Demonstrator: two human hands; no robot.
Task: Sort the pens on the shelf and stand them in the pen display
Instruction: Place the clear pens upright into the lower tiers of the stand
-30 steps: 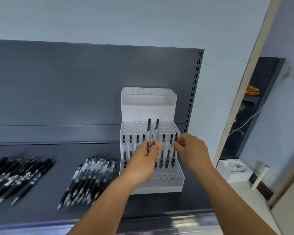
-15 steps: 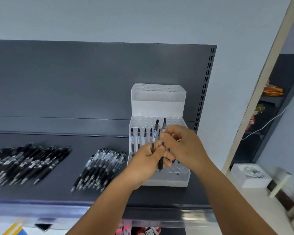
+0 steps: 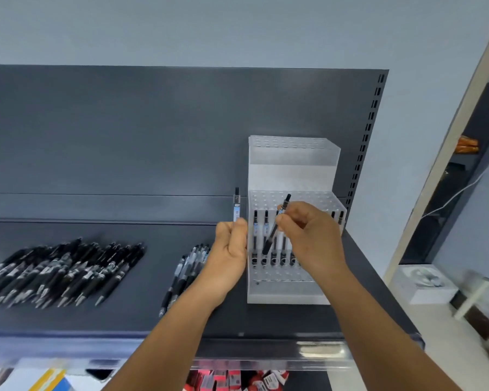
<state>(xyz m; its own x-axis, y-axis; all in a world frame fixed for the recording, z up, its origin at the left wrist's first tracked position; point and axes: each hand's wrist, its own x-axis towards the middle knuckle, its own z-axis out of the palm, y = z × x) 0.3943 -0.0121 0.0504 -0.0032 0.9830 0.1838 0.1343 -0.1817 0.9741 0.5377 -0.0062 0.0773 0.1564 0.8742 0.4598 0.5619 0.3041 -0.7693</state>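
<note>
One pen (image 3: 275, 225), pinched slantwise by the right hand (image 3: 308, 235), points tip-down at the pen display (image 3: 291, 289)'s holes just below.

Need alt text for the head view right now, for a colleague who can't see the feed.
The right hand holds a tilted black pen over the clear stepped pen display, above a row of pens already standing in it. The left hand, just left of the display, grips one upright pen. Two piles of loose pens lie on the dark shelf to the left.

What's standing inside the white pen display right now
A row of pens stands upright in the pen display. The right hand, holding a tilted pen, covers the row's middle. The top tier looks empty.
</note>
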